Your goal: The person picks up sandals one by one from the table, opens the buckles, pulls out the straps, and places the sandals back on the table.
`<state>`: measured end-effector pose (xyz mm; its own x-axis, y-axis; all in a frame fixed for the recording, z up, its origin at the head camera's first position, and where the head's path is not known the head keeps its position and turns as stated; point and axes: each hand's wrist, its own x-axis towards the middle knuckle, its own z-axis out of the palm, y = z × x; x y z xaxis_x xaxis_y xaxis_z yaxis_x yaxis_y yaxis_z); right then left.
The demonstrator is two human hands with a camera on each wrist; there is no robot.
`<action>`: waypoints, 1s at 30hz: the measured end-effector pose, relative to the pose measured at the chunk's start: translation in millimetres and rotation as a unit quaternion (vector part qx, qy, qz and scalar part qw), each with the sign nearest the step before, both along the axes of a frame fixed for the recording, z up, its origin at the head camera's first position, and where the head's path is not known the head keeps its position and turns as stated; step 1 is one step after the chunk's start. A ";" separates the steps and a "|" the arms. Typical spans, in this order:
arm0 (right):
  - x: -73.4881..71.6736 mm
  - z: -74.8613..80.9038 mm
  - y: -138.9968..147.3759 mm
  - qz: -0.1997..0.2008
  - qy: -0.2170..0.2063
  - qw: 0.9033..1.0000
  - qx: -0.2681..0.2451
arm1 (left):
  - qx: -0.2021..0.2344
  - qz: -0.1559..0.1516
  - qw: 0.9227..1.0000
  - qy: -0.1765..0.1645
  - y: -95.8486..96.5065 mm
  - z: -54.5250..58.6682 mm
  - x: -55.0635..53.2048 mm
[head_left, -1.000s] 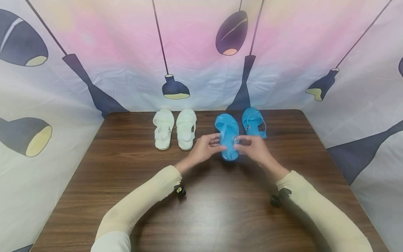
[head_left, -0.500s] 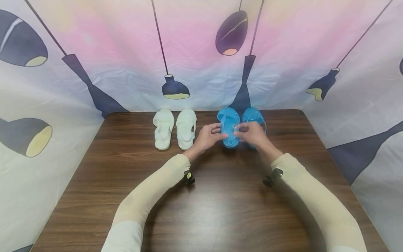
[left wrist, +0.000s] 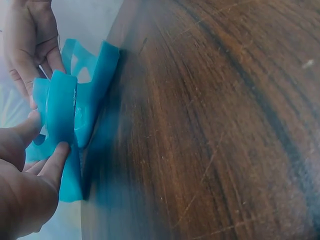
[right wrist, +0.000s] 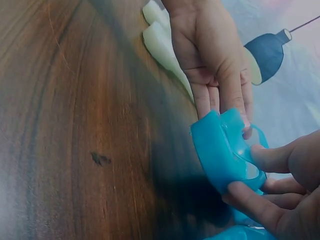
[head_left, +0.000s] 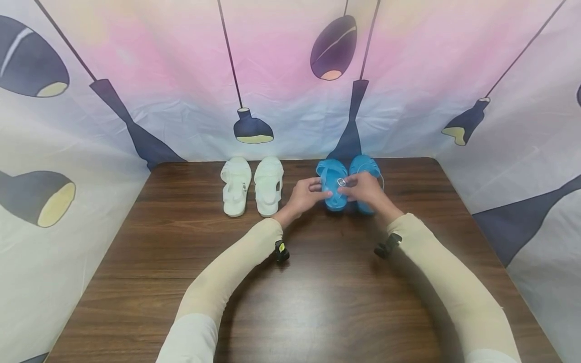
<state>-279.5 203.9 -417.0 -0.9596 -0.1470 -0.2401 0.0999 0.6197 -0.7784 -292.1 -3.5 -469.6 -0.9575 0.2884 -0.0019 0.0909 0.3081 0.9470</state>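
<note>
In the head view, my left hand and right hand hold a blue sandal from opposite sides, toe toward the back wall. Its silver buckle shows beside my right fingers. A second blue sandal stands just to the right, partly covered by my right hand. From the left wrist, the heel of the held sandal appears between thumb and fingers. In the right wrist view the held sandal sits at or slightly above the wood; contact is unclear.
Two white sandals, a left one and a right one, stand side by side to the left along the back of the brown wooden table. A cloth printed with lamps hangs behind the table's back edge.
Both hands have carried the blue sandal away from me toward the back edge, then slightly right, closer to the other blue sandal. The white sandals have stayed put.
</note>
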 end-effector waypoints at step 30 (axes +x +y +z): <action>17.6 0.0 6.1 0.007 0.048 0.999 0.022 | -0.056 -0.028 0.998 -0.016 -0.5 -3.1 5.8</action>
